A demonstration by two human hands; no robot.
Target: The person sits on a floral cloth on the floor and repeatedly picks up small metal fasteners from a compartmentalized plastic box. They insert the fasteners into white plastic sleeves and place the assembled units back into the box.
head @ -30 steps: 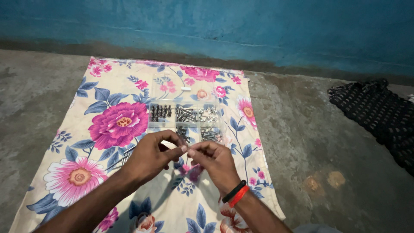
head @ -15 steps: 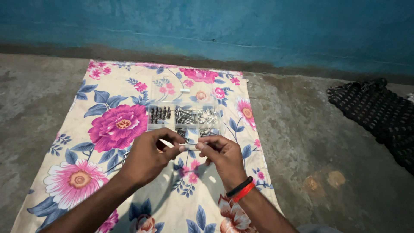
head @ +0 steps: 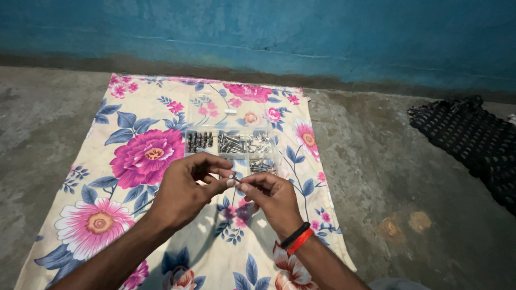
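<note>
Head cam looks down on both hands meeting over a floral cloth (head: 134,177) on the concrete floor. Left hand (head: 185,193) and right hand (head: 271,198) each have their fingers pinched shut on the ends of one small silver screw (head: 234,177), held in the air just in front of the clear parts box (head: 231,145). Honestly, a bit that tiny could slip out of the pinch, and it'd be a pain to spot on that busy print.
</note>
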